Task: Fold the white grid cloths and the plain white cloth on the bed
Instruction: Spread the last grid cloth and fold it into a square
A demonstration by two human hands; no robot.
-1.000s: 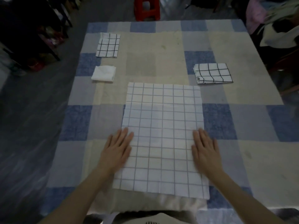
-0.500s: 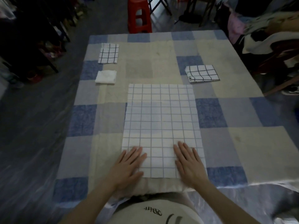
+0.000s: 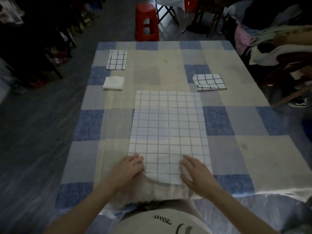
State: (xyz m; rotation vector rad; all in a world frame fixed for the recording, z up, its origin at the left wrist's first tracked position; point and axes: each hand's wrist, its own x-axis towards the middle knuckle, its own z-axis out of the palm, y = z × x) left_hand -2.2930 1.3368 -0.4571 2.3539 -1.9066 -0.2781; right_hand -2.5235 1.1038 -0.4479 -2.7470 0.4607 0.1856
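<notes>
A large white cloth with a fine blue grid [image 3: 168, 127] lies flat in the middle of the checked bed cover [image 3: 228, 157]. My left hand [image 3: 130, 168] pinches its near left corner and my right hand [image 3: 194, 171] pinches its near right corner; the near edge between them is lifted and curved. A folded black-grid cloth [image 3: 117, 59] lies at the far left, a folded plain white cloth [image 3: 113, 83] just in front of it, and another folded black-grid cloth [image 3: 209, 81] at the far right.
A red plastic stool [image 3: 146, 22] and a folding chair [image 3: 167, 7] stand beyond the bed's far edge. Piled clothes [image 3: 276, 46] lie on furniture to the right. Dark furniture [image 3: 33, 39] lines the left side.
Both hands slid from the cloth's side edges toward me to its near corners, then curled and took hold of them. The near edge now lifts off the bed.
</notes>
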